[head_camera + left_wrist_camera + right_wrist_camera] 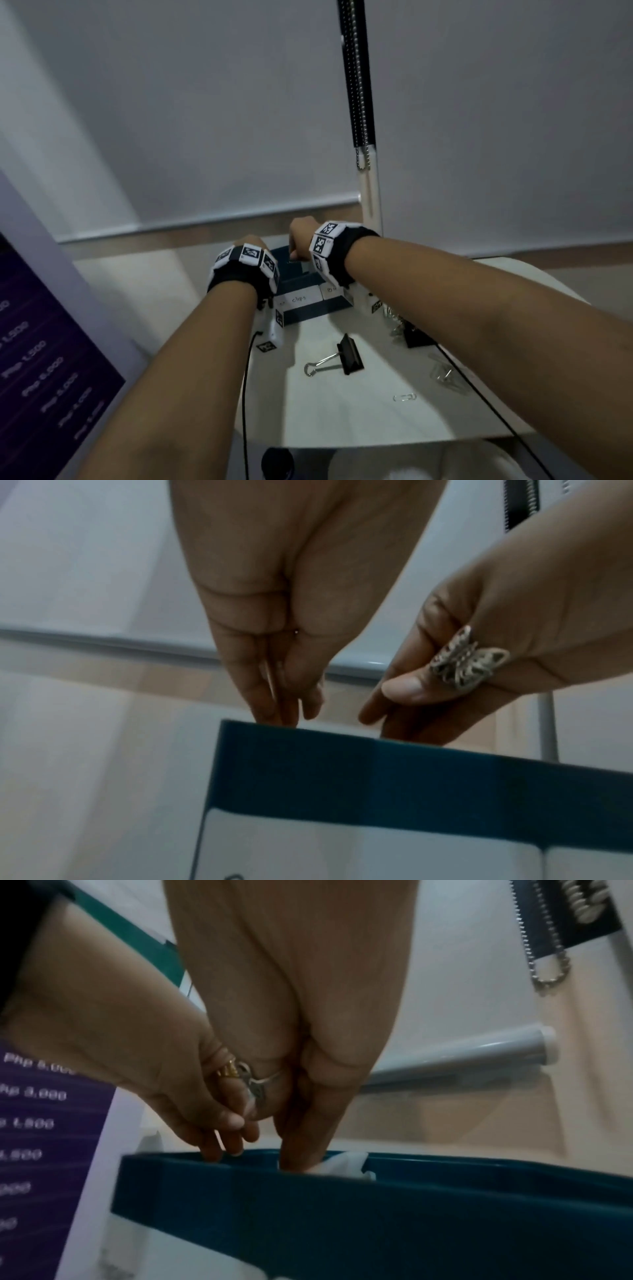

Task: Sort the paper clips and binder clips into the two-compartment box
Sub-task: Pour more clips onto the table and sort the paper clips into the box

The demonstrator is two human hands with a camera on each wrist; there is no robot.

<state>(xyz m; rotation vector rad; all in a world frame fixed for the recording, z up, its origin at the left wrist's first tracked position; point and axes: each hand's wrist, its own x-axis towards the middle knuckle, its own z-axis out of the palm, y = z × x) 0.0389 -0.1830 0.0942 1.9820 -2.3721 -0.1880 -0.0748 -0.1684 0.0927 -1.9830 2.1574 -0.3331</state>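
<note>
Both your hands were over the box at the table's far edge: left hand had its fingers pressed together with something thin, probably a paper clip, pointing straight down at the rim; right hand dipped fingers inside, grip hidden. Binder clip lay nearer your right, long axis roughly along the near edge.

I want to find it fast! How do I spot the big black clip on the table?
Look at the white table, just nearer than the blue box. The binder clip lies alone in the middle, black-bodied with silver wire handles.
</note>
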